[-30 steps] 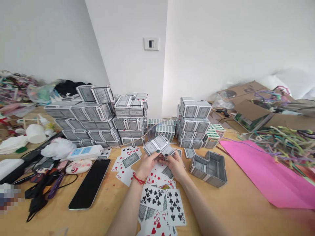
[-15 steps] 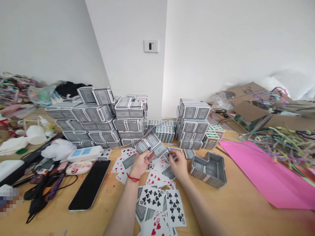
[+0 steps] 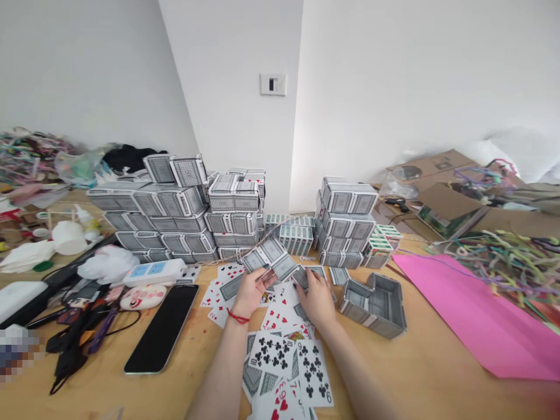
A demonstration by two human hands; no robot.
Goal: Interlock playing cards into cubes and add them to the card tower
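Joined playing cards [image 3: 270, 258], grey backs up, are held by my left hand [image 3: 251, 291], which wears a red string at the wrist. My right hand [image 3: 318, 298] is closed on a grey-backed playing card [image 3: 300, 276], just right of those joined cards; its fingertips are partly hidden. Beneath both hands lie loose cards, some face up, among them a ten of clubs [image 3: 272, 353] and a nine of clubs [image 3: 314, 373]. To the right of my right hand sits an open box made of cards [image 3: 374, 304].
Stacked card-covered blocks stand behind at the left [image 3: 164, 201] and right [image 3: 347, 221]. A phone [image 3: 161, 329] and a power strip [image 3: 154, 272] lie left. Pink paper [image 3: 476, 321], a cardboard box [image 3: 455, 210] and tangled fuzzy strands [image 3: 511, 256] occupy the right.
My right hand has turned a little and its fingers have shifted on the card beside the joined cards. My left hand keeps its hold. The whole view has shifted slightly.
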